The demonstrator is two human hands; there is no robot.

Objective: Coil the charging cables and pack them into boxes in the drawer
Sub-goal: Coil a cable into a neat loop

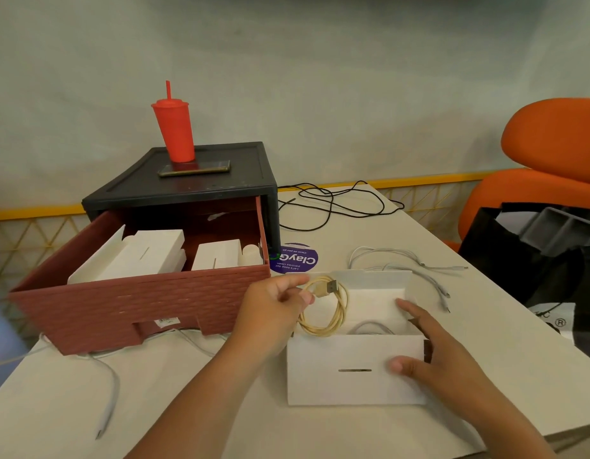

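Note:
An open white cardboard box (pixel 350 372) stands on the table in front of me. My left hand (pixel 273 309) holds a coiled yellowish cable (pixel 333 309) at the box's left opening, the USB plug sticking up. My right hand (pixel 423 346) grips the box's right end, thumb on the front wall. A white cable (pixel 370 327) lies inside the box. The red-brown drawer (pixel 138 303) is pulled out of its black cabinet (pixel 204 183) and holds white boxes (pixel 148 253).
Loose white cables (pixel 416 263) lie right of the box, another white cable (pixel 111 385) runs from under the drawer, and a black cable (pixel 333 203) lies farther back. A red tumbler (pixel 174 130) and a phone (pixel 194 168) top the cabinet. A black bag (pixel 532 253) sits at right.

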